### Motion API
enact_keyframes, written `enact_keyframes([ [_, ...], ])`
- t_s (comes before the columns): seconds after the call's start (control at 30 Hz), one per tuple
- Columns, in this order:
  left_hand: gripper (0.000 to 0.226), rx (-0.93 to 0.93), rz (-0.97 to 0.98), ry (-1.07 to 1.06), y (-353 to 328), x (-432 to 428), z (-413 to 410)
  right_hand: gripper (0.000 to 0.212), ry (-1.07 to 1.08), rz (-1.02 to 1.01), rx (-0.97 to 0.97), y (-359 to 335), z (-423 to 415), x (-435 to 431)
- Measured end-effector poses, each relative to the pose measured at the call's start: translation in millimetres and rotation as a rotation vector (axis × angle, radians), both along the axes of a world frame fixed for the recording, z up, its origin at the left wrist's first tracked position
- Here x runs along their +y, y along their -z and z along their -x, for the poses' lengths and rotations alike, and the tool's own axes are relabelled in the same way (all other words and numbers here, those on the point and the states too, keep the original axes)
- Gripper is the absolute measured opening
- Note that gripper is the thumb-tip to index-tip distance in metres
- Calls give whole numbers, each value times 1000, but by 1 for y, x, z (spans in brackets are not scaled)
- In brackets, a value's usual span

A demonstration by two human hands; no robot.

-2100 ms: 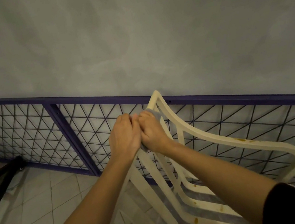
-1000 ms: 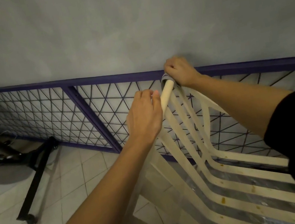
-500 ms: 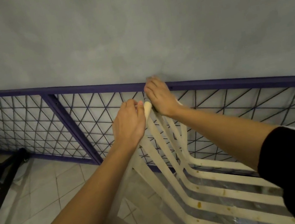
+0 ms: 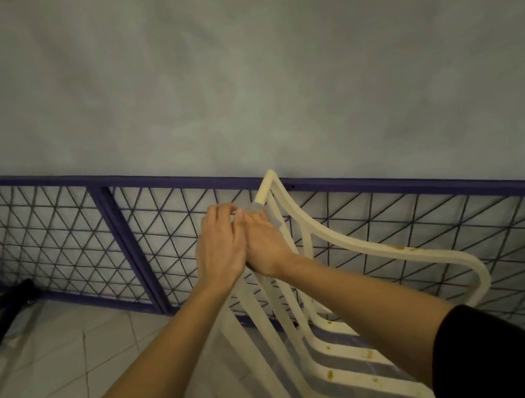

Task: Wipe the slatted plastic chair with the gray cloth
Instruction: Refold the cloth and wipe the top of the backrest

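Gray cloth (image 4: pixel 256 207) in R hand (image 4: pixel 263 241) grip, on chair (image 4: pixel 384 249) edge (slats stained), L hand (image 4: pixel 218 245) alongside, grip unclear.

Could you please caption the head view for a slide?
Right hand holds a gray cloth against the slatted chair, left hand beside it.
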State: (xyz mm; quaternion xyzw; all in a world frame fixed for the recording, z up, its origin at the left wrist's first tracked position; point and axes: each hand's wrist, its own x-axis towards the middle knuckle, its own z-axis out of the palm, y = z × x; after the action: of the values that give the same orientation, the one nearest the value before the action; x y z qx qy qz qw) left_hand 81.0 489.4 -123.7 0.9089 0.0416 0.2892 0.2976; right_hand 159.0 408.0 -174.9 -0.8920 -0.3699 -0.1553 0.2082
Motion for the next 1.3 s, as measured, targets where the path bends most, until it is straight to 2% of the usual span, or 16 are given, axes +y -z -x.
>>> enact_keyframes([
  [0.2, 34, 11, 98, -57, 9, 18, 49, 46, -52, -64, 99, -10, 61, -1],
  [0.4, 39, -56, 104, 3, 3, 18, 101, 40, -95, -175, 127, -1, 128, 5],
  [0.5, 38, -84, 229, 21, -1, 21, 130, 36, -130, -220, 130, 0, 164, 9],
  [0.63, 18, -6, 385, 38, -1, 31, 163, 35, -207, -298, 206, -2, 209, 7],
  [0.8, 28, 13, 585, 15, -2, 49, 198, 42, -346, -363, 343, 1, 257, -5],
  [0.9, 29, -14, 601, 5, -6, 45, 219, 46, -379, -421, 396, 1, 272, -8],
  [1.0, 28, -84, 592, 12, -9, 24, 243, 42, -375, -643, 618, 1, 277, -22],
  [1.1, 22, -136, 573, 46, -2, -16, 262, 36, -281, -956, 818, 2, 279, -52],
  [1.17, 19, -148, 593, 32, 9, -39, 267, 55, -134, -1152, 973, 1, 275, -75],
  [1.23, 14, -58, 641, 77, 27, -68, 265, 48, -40, -1329, 1078, 9, 274, -103],
  [1.3, 10, 81, 642, 160, 43, -93, 260, 47, -20, -1471, 1270, 14, 281, -125],
])
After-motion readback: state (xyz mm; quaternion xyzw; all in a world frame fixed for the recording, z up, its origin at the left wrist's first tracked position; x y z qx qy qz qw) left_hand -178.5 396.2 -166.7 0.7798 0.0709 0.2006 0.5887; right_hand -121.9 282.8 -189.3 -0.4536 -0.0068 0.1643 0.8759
